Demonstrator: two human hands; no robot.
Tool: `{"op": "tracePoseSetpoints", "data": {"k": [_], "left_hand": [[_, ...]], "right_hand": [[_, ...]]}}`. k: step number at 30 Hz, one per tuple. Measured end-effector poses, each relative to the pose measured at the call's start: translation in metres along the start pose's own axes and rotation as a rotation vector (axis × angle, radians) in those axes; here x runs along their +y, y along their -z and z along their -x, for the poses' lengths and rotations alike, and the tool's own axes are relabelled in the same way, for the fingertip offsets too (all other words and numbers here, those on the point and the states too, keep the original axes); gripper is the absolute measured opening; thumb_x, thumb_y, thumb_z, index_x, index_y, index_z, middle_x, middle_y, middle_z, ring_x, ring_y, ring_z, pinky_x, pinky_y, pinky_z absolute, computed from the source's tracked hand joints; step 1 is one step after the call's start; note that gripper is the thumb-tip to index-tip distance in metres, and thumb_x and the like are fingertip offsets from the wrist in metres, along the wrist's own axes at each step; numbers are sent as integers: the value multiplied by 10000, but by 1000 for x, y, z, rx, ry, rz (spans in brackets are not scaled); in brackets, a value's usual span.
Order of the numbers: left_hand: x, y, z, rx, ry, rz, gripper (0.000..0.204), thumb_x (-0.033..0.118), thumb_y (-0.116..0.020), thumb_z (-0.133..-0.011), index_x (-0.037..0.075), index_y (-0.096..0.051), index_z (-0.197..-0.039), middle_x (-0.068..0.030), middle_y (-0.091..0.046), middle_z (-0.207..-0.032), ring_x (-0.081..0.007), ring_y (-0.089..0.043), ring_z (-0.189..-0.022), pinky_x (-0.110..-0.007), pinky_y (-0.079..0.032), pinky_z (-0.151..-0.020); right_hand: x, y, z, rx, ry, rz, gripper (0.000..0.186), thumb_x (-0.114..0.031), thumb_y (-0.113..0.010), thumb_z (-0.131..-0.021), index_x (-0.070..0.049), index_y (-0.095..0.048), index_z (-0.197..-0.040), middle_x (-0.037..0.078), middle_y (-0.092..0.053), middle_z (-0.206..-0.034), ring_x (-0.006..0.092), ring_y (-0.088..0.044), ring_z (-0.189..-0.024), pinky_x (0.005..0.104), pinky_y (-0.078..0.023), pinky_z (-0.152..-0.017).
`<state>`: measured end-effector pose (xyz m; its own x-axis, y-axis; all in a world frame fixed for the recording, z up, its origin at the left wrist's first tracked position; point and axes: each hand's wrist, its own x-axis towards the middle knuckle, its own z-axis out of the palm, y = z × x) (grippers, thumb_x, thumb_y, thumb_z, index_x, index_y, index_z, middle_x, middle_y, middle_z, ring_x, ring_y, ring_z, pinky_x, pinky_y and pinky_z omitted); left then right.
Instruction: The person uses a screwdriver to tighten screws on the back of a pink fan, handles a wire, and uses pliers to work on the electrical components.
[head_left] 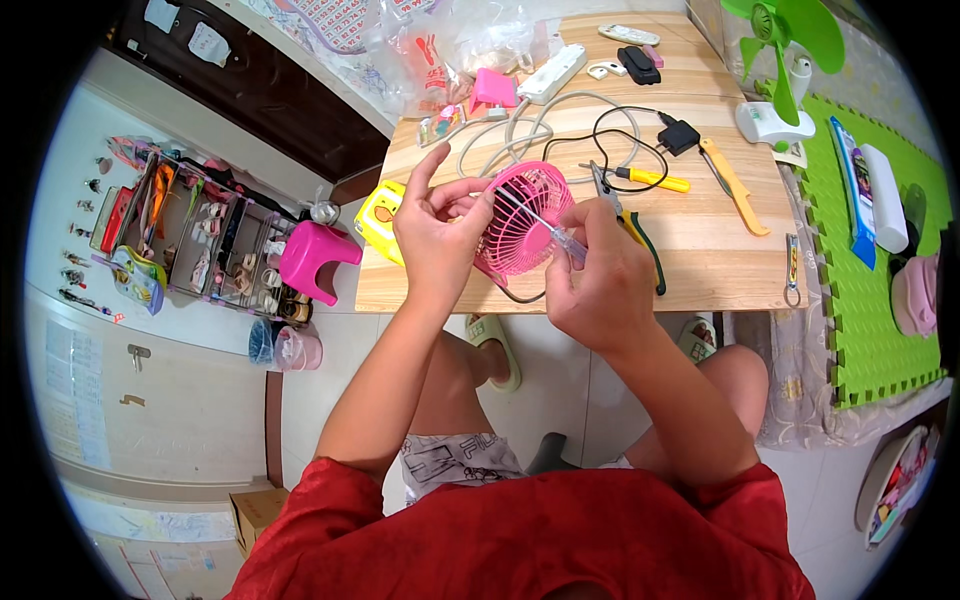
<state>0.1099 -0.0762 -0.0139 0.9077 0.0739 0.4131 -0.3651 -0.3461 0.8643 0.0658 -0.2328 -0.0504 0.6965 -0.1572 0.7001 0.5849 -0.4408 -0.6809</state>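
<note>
A small pink fan (pixel 508 245) with a round wire-like cage stands tilted near the table's front edge, between my two hands. My right hand (pixel 605 275) is closed around the clear handle of a screwdriver (pixel 530 213). Its thin metal shaft crosses in front of the cage, pointing up and left. Beside the cage's left rim, my left hand (pixel 440 225) has its thumb and a finger brought together close to the screwdriver's tip, while the index finger sticks up. Whatever that pinch holds is too small to make out.
Behind the fan lie pliers (pixel 603 180), a yellow-handled tool (pixel 655 180), a black adapter (pixel 679 137) and a white power strip (pixel 552 74) with looping cables. A yellow duck-faced box (pixel 381 215) sits left; a yellow folding knife (pixel 735 190) and a green fan (pixel 785 50) are right.
</note>
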Motion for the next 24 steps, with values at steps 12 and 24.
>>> {"op": "tracePoseSetpoints", "data": {"k": [12,24], "left_hand": [[-2,-4,1,31,2,44,569,-15,-663,-768,-87,-427,-1280,-128,-684,-871,-48,-577,-647,-174,-481,-611],[-5,-4,0,58,12,72,540,-18,-667,-777,-79,-446,-1266,-131,-680,-876,-51,-580,-661,-176,-487,-619]], "right_hand": [[9,-5,2,85,206,81,151,-52,-673,-748,-53,-538,-815,98,-521,-682,273,-558,-589,357,-433,-485],[-7,4,-1,-24,-33,-7,211,-88,-663,-783,-36,-497,-903,149,-571,-711,346,-586,-624,412,-450,-535]]}}
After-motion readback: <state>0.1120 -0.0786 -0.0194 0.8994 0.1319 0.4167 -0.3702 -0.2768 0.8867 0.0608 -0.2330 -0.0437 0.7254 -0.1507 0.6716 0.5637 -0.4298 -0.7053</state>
